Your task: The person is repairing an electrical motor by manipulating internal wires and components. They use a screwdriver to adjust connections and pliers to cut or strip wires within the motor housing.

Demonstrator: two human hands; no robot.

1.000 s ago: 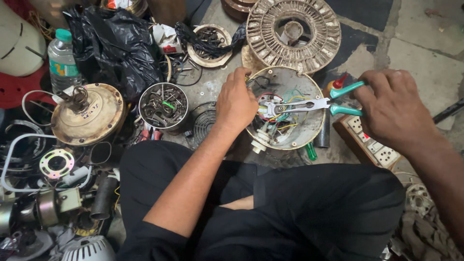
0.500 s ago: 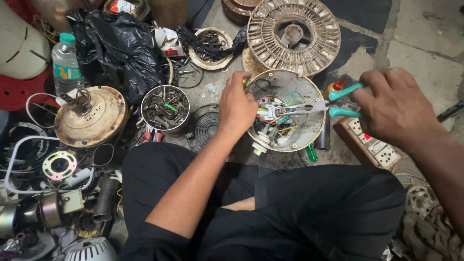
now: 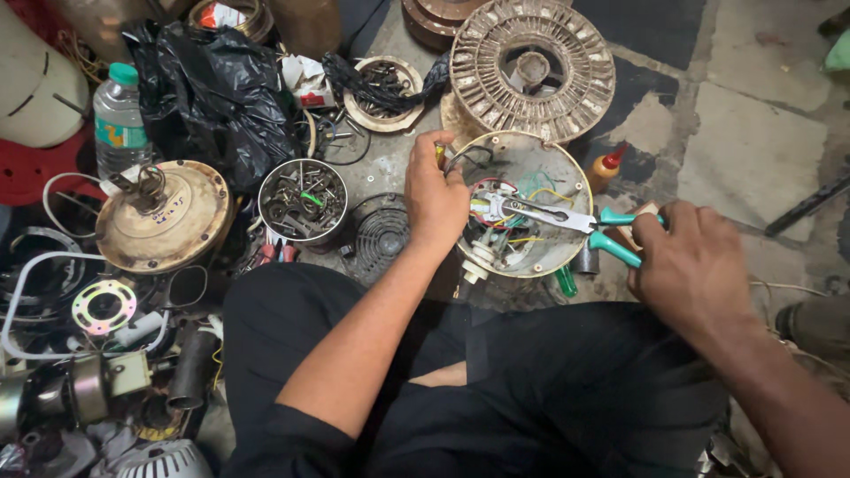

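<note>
Nearest us, our right hand comes in from the lower right, knuckles up, fingers clamped around the green handles of the pliers. Our left hand reaches forward over our black-clad lap, fingers curled and gripping the near-left rim of the round fan housing, with a small yellow-tipped piece pinched at its fingertips.

The housing sits on the floor just beyond our knees, crowded on every side: a ribbed dark disc touches its left, a coiled stator ring lies just behind it, and a red-capped bottle stands at its right. Open grey floor shows only at far right.

The housing is a shallow cream bowl, open upward, filled with red, yellow and green wires; the plier jaws lie over them.
</note>
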